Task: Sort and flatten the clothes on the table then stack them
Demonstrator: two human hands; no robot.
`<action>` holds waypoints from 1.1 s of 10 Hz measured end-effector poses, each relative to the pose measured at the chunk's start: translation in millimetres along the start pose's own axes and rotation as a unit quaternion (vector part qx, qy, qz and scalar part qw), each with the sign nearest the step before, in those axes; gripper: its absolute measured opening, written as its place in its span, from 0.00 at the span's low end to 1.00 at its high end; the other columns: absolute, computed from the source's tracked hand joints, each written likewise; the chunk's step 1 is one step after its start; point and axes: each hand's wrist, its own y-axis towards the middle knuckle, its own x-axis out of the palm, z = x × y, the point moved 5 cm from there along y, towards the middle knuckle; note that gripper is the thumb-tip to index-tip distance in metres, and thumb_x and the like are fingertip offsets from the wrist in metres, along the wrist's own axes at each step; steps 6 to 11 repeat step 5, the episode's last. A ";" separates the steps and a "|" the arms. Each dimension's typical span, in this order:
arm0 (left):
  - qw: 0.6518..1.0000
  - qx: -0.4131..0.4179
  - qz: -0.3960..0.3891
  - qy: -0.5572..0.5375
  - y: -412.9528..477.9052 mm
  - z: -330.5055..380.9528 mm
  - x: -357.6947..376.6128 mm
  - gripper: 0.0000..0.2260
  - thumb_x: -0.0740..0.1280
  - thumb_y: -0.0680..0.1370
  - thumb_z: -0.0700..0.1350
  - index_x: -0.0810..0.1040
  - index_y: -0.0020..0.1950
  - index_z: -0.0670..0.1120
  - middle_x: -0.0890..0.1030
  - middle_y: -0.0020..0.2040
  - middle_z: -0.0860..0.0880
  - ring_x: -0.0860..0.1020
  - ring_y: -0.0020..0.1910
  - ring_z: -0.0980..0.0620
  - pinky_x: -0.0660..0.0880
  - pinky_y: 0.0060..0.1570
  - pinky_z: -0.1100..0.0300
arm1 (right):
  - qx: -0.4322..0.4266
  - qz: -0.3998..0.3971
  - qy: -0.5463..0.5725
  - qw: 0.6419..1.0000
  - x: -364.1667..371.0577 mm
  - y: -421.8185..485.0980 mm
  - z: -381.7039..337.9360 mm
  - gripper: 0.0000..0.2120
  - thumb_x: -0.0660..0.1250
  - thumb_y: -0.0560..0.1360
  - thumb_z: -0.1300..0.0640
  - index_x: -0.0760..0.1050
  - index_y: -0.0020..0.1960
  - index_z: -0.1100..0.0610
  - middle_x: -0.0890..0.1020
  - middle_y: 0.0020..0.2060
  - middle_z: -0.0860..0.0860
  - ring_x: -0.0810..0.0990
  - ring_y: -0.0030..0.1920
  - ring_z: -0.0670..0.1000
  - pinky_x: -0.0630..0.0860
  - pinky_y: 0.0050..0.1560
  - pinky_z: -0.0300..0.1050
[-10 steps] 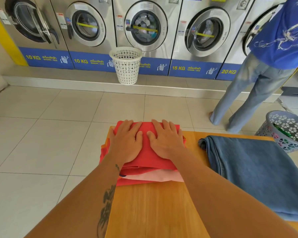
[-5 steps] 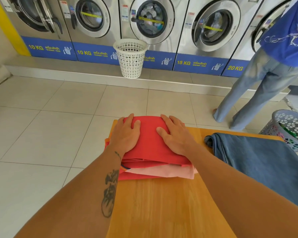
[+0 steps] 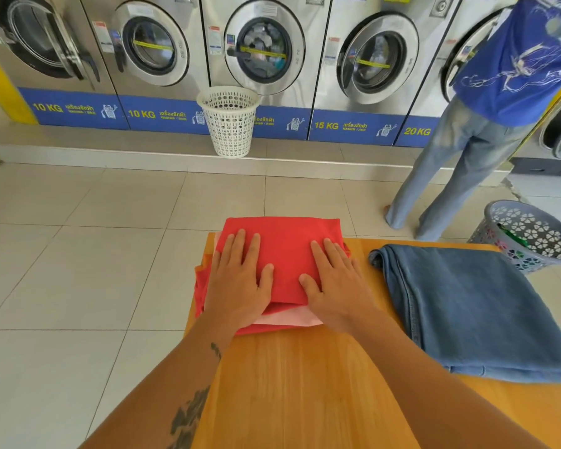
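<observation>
Both palms pressing a folded red garment on a wooden table.

The left hand [image 3: 238,283] lies flat, fingers spread, on the near left part of the red garment [image 3: 284,251]; the right hand [image 3: 336,285] lies flat on its near right part, the two hands apart. The garment tops a small stack at the table's [image 3: 305,393] far left corner, pink cloth [image 3: 289,320] showing beneath. Folded blue jeans [image 3: 470,306] lie to the right, apart from the stack.
</observation>
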 end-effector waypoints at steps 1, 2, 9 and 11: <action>1.000 -0.003 -0.008 0.004 0.3 0.2 1.5 0.31 0.45 0.80 0.60 0.46 0.81 0.50 0.47 0.81 0.47 0.45 0.80 0.46 0.46 0.78 0.46 | 0.011 -0.014 -0.006 1.000 3.7 -2.2 0.5 0.34 0.47 0.79 0.38 0.39 0.80 0.48 0.44 0.80 0.50 0.41 0.79 0.53 0.44 0.77 0.60; 0.998 -0.023 -0.053 0.012 5.5 1.4 -1.0 0.31 0.46 0.81 0.61 0.46 0.81 0.48 0.47 0.81 0.45 0.45 0.80 0.46 0.45 0.77 0.46 | 0.026 -0.051 -0.013 0.998 -12.1 3.0 -5.0 0.34 0.49 0.79 0.39 0.42 0.80 0.49 0.46 0.80 0.51 0.44 0.80 0.54 0.44 0.77 0.63; 0.997 -0.011 -0.050 0.056 -37.8 -1.5 -92.4 0.26 0.49 0.82 0.55 0.60 0.78 0.44 0.59 0.79 0.46 0.56 0.78 0.46 0.52 0.76 0.48 | 0.058 -0.022 0.142 0.988 -95.8 -34.9 -1.3 0.31 0.55 0.79 0.45 0.54 0.78 0.56 0.61 0.77 0.54 0.59 0.76 0.57 0.62 0.73 0.57; 0.997 -0.011 -0.050 0.056 -37.8 -1.5 -92.4 0.26 0.49 0.82 0.55 0.60 0.78 0.44 0.59 0.79 0.46 0.56 0.78 0.46 0.52 0.76 0.48 | 0.058 -0.022 0.142 0.988 -95.8 -34.9 -1.3 0.31 0.55 0.79 0.45 0.54 0.78 0.56 0.61 0.77 0.54 0.59 0.76 0.57 0.62 0.73 0.57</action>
